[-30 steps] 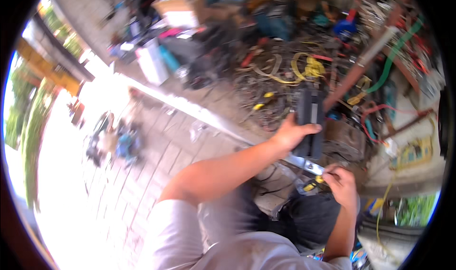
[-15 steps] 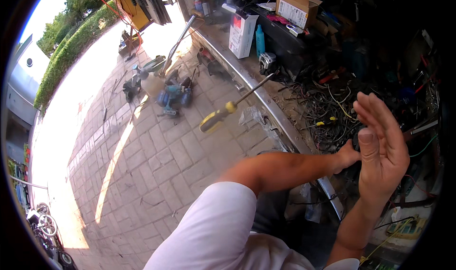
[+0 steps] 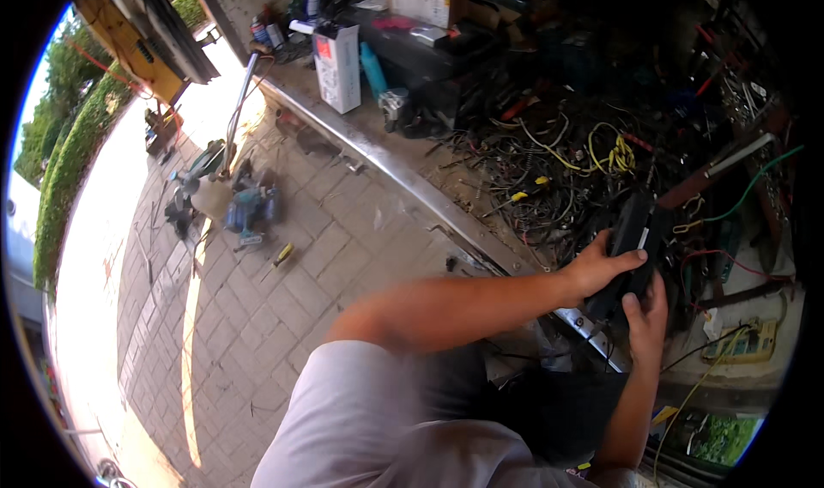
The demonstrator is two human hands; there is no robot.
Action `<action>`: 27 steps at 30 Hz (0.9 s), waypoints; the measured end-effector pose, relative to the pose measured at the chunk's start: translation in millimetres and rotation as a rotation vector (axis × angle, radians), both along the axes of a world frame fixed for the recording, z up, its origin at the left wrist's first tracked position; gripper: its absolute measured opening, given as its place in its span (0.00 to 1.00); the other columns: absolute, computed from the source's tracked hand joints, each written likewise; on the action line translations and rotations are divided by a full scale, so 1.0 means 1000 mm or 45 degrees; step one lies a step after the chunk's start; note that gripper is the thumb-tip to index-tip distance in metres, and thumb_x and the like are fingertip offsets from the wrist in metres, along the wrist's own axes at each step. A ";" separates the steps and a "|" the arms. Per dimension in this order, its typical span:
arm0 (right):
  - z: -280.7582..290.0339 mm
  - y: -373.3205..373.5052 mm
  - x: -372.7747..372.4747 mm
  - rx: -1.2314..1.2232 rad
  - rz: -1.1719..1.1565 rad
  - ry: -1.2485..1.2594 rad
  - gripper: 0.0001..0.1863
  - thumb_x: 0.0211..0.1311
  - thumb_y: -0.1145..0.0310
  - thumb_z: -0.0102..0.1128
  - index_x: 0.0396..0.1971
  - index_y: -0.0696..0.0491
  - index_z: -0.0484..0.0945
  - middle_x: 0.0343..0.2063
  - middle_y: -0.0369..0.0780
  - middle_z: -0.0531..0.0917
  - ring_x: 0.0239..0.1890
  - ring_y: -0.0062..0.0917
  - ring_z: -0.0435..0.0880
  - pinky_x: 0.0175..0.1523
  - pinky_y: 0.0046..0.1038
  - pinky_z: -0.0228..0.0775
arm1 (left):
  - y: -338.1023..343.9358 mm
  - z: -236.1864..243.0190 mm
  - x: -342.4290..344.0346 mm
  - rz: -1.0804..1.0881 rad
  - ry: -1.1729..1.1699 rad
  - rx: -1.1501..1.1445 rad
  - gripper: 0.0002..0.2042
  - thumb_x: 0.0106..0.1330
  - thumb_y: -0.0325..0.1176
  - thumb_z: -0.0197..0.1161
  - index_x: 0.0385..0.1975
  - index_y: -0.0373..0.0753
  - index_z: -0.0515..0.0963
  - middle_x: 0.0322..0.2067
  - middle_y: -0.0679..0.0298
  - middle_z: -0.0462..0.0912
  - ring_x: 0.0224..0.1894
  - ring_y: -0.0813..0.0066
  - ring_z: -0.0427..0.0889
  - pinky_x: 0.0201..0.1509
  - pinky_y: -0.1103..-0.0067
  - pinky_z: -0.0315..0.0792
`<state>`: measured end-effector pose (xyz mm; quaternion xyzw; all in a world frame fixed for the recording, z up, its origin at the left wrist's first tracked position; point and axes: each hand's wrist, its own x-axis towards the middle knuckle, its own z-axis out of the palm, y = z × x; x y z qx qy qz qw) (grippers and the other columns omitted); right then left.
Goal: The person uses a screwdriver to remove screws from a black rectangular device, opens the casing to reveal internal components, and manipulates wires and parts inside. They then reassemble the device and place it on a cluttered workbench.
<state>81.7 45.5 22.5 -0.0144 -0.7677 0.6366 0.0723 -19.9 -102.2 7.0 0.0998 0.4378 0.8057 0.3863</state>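
Observation:
Both of my hands are closed on a long black object [image 3: 640,220], held over the metal sill at the edge of a tangle of dark cables [image 3: 541,179]. My left hand [image 3: 592,269] wraps round its side with the thumb across it; my right hand [image 3: 645,321] grips its near end from below. The object has a narrow pale strip along it. A yellow-handled screwdriver [image 3: 284,253] lies on the brick paving, away from my hands.
Cordless tools [image 3: 249,209] and a plastic jug [image 3: 209,198] sit on the pavers [image 3: 300,316]. Beyond the metal sill [image 3: 386,166] are a white box [image 3: 336,72], a cardboard box [image 3: 425,3], a teal bottle [image 3: 373,67], wires and assorted clutter. A yellow post [image 3: 129,37] stands at upper left.
My right hand has let go of the screwdriver, which flew leftward and now lies on the pavers. That hand, open half a second ago, has closed on the black object beside my left.

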 end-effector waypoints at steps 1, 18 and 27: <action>-0.002 -0.007 -0.003 -0.040 -0.073 -0.007 0.40 0.57 0.68 0.66 0.65 0.62 0.55 0.59 0.46 0.70 0.61 0.31 0.69 0.65 0.31 0.59 | -0.002 0.003 0.003 0.036 -0.052 0.022 0.42 0.56 0.47 0.70 0.63 0.30 0.55 0.50 0.51 0.73 0.50 0.67 0.77 0.52 0.73 0.73; 0.005 0.039 0.020 -0.414 -0.310 -0.002 0.40 0.53 0.66 0.71 0.63 0.61 0.59 0.51 0.42 0.75 0.53 0.24 0.73 0.57 0.28 0.66 | 0.009 0.003 0.001 -0.202 -0.272 0.114 0.30 0.56 0.50 0.60 0.57 0.41 0.70 0.50 0.58 0.77 0.52 0.62 0.75 0.52 0.66 0.70; 0.029 0.062 0.033 -0.580 -0.156 -0.047 0.45 0.46 0.60 0.72 0.62 0.63 0.60 0.51 0.42 0.75 0.52 0.25 0.73 0.56 0.26 0.64 | 0.006 0.004 -0.005 -0.353 -0.344 0.231 0.39 0.50 0.59 0.60 0.59 0.39 0.68 0.52 0.54 0.76 0.51 0.54 0.77 0.55 0.57 0.73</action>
